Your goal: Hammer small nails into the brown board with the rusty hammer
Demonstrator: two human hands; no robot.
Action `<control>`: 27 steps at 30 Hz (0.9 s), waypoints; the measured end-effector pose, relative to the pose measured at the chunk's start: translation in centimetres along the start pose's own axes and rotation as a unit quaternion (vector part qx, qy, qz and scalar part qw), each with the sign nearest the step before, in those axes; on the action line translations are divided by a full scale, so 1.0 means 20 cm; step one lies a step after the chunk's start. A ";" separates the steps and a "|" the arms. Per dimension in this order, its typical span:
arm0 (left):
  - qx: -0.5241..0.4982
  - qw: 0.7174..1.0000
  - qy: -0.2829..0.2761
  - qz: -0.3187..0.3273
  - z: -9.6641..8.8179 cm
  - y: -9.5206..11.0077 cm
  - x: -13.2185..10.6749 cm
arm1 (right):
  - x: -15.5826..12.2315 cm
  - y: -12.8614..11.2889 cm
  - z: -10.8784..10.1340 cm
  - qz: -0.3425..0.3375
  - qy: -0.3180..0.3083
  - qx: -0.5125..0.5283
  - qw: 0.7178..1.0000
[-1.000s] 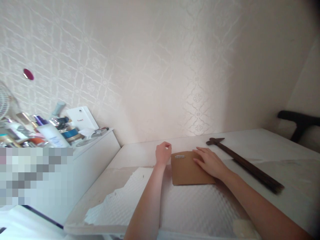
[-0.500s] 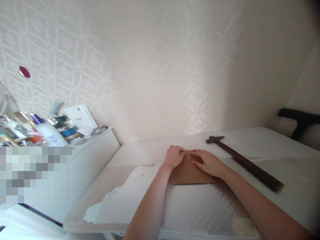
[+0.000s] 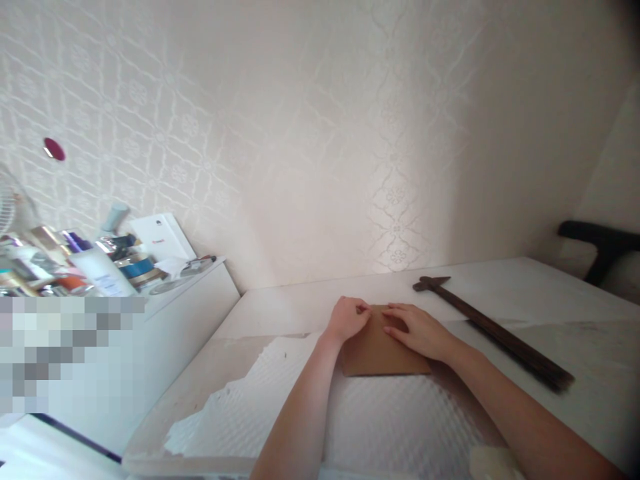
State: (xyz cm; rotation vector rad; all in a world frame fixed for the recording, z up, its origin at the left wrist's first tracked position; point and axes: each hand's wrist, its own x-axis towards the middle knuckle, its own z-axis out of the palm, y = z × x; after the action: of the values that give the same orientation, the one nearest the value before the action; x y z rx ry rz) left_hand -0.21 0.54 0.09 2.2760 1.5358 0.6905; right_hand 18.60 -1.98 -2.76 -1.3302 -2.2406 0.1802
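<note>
A brown piece of cardboard [image 3: 383,357] lies on white quilted padding [image 3: 400,413] that covers part of the white tabletop. At its far left edge, my left hand [image 3: 349,320] is closed, with curled fingers pinching the cardboard's edge. A small dark spot shows by those fingertips, too small to name. My right hand [image 3: 420,330] rests on the cardboard's right side, thumb and fingers apart, fingertips towards the far edge. To the right of it lies a dark hammer [image 3: 493,327], its head towards the wall and its handle pointing at the near right.
On the left, a white cabinet [image 3: 185,340] carries bottles, a roll of blue tape [image 3: 137,268] and a white box [image 3: 163,238]. A patterned wall [image 3: 310,147] stands behind the table. A black chair armrest [image 3: 597,233] is at the far right.
The whole view has shifted slightly, so everything appears a little lower. Both hands keep their places on the cardboard, and the hammer lies where it was.
</note>
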 end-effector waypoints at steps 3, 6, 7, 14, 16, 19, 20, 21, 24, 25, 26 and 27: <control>-0.016 1.000 -0.007 -0.005 -0.01 0.01 0.00 | 0.00 0.00 0.00 0.004 -0.002 0.003 1.000; -0.025 1.000 -0.011 -0.008 -0.01 0.01 -0.01 | 0.00 0.00 -0.01 0.005 -0.008 0.006 1.000; -0.027 1.000 -0.012 -0.007 -0.01 0.01 -0.01 | 0.00 0.00 -0.01 0.007 -0.010 0.007 1.000; -0.046 0.999 -0.013 -0.010 0.00 0.01 0.00 | 0.00 0.01 0.00 0.009 -0.015 0.010 1.000; -0.053 0.998 -0.015 -0.013 0.00 0.01 0.00 | 0.00 0.01 0.00 0.007 -0.010 0.012 1.000; -0.057 0.998 -0.017 -0.013 0.00 0.00 0.00 | 0.00 0.01 0.00 0.005 -0.015 0.009 1.000; -0.057 0.998 -0.017 -0.012 0.00 0.00 0.00 | 0.00 0.01 0.00 0.005 -0.016 0.008 1.000; -0.057 0.998 -0.018 -0.011 0.00 0.00 0.00 | 0.00 0.02 0.00 0.004 -0.016 0.008 1.000; -0.057 0.998 -0.020 -0.014 0.00 0.00 0.00 | 0.00 0.02 0.00 0.002 -0.011 0.012 1.000; -0.057 0.998 -0.021 -0.015 0.00 0.00 0.00 | 0.00 0.02 0.00 0.002 -0.011 0.012 1.000; -0.057 0.998 -0.021 -0.015 0.00 0.00 0.01 | 0.00 0.02 0.00 0.002 -0.012 0.012 1.000; -0.057 0.998 -0.022 -0.014 0.00 0.00 0.01 | 0.00 0.02 0.00 0.002 -0.013 0.012 1.000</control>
State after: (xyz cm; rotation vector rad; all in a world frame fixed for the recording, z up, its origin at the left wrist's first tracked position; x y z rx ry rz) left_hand -0.21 0.67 0.03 2.1681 1.4678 0.6961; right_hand 18.91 -1.74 -2.83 -1.3274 -2.2504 0.2277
